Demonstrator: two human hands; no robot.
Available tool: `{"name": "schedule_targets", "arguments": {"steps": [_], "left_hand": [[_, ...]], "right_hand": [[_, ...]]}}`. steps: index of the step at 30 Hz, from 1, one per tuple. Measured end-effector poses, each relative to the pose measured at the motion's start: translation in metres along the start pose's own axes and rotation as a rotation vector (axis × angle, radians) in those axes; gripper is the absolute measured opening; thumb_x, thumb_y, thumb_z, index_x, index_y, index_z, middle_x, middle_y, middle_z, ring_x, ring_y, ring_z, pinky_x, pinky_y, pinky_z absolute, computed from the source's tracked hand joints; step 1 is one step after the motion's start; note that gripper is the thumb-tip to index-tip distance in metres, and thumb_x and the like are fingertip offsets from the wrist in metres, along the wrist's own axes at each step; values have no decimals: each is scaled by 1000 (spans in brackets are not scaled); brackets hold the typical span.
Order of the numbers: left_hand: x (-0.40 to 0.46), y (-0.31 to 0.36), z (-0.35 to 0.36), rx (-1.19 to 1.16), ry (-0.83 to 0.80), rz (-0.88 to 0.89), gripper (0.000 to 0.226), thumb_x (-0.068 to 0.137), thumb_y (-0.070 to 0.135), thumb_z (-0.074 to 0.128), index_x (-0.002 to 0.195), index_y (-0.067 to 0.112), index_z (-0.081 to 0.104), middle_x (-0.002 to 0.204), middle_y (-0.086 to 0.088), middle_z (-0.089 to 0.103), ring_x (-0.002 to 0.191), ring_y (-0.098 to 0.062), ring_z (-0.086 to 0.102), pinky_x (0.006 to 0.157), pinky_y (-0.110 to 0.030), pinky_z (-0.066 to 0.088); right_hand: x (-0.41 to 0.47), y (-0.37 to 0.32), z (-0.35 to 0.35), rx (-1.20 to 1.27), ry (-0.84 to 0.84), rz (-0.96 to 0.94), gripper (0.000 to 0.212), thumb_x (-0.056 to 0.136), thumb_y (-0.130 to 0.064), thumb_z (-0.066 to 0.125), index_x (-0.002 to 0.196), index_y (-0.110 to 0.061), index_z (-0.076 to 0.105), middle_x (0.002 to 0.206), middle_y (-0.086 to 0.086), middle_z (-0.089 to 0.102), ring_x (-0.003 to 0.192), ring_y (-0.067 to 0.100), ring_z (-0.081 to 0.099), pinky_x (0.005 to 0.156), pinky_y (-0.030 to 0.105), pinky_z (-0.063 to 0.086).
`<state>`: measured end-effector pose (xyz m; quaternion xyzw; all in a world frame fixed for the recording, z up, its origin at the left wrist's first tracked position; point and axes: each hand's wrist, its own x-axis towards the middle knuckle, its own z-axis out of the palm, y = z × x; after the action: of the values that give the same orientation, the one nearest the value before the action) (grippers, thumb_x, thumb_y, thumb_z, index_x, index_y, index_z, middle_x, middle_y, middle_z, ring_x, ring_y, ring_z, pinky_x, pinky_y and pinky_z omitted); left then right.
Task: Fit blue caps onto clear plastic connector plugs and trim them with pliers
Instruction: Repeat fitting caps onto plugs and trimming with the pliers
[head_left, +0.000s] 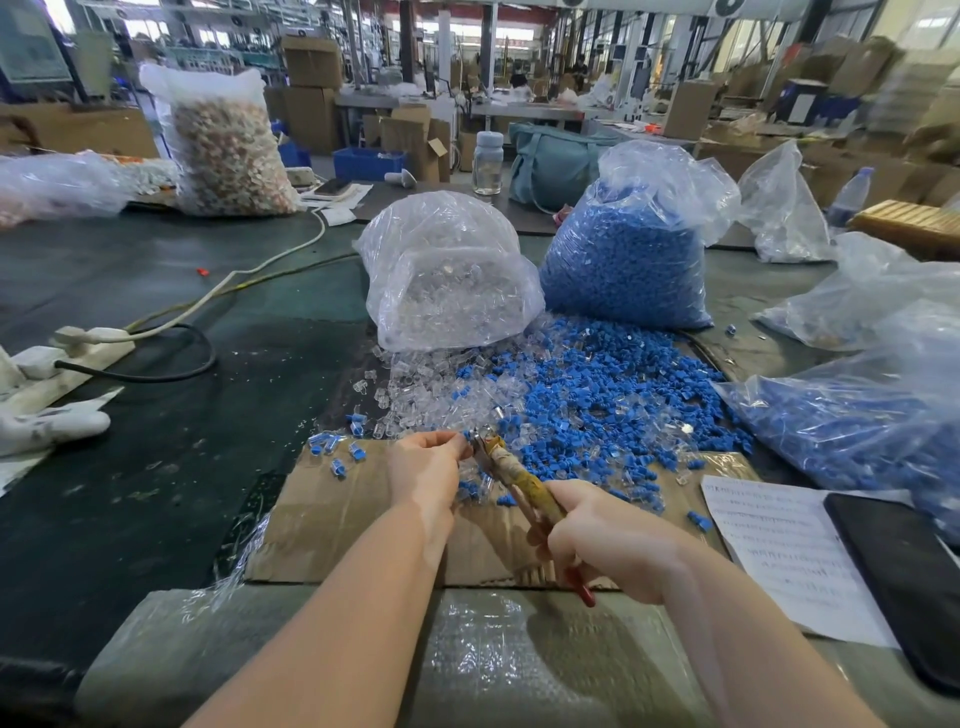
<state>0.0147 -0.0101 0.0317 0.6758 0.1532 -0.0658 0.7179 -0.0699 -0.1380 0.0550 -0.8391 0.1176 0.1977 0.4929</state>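
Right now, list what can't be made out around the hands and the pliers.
- Head view: the piece pinched by the left hand is hidden by its fingertips.
- Pliers: the tip is too small to show whether it bites.
- Right hand: its grip covers most of the handles.
- Sheet of paper: the writing is too small to read.
- Dark phone: cut off by the right edge.

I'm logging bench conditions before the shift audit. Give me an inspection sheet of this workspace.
Surface: dark green table, cardboard sheet under the hands.
Job's things: loose blue caps and clear plugs piled; bag of caps, bag of plugs.
Clutter: paper, phone, glove.
Grips: left hand pinches a part at the nose of the pliers; right hand grips the handles.
Cables: power strip, leads across table.
Surroundings: factory floor, cartons.
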Motion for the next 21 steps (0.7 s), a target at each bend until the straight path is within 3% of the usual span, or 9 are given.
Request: {"name": "schedule_targets", "arguments": {"steps": [4,8,13,18,21], "left_hand": [[3,1,1,3,12,-5,7,87,7,61,81,8,65,72,-6,62,54,-11,40,49,-24,31],[4,1,1,-11,5,-9,14,87,7,61,73,11,63,68,-2,62,56,-10,42,53,-23,31],[4,0,1,-31,-5,-18,14,86,5,61,74,11,64,68,-1,63,56,-9,42,55,-22,31],[3,-1,0,-74,-27,-44,17,86,3,61,72,11,62,69,-2,63,58,-9,44,69,-28,37],[5,1,-2,-64,-45,-59,16,85,0,61,72,9,62,68,-4,63,56,-10,43,68,-27,38]], "right_hand": [[0,0,0,-13,1,-5,24,72,9,44,84,-12,40,85,11,42,75,24,39,60,33,31],[0,0,1,-23,14,-1,23,73,9,43,81,-13,38,79,8,41,63,18,36,51,27,28],[1,1,4,-24,20,-12,25,73,10,43,82,-13,38,82,8,41,68,18,35,54,26,28],[-1,4,1,10,9,-6,26,71,11,43,83,-12,40,80,7,41,69,19,36,54,26,28],[-2,5,-1,47,-19,-3,28,72,12,42,85,-12,43,79,6,41,68,18,37,53,23,30]]}}
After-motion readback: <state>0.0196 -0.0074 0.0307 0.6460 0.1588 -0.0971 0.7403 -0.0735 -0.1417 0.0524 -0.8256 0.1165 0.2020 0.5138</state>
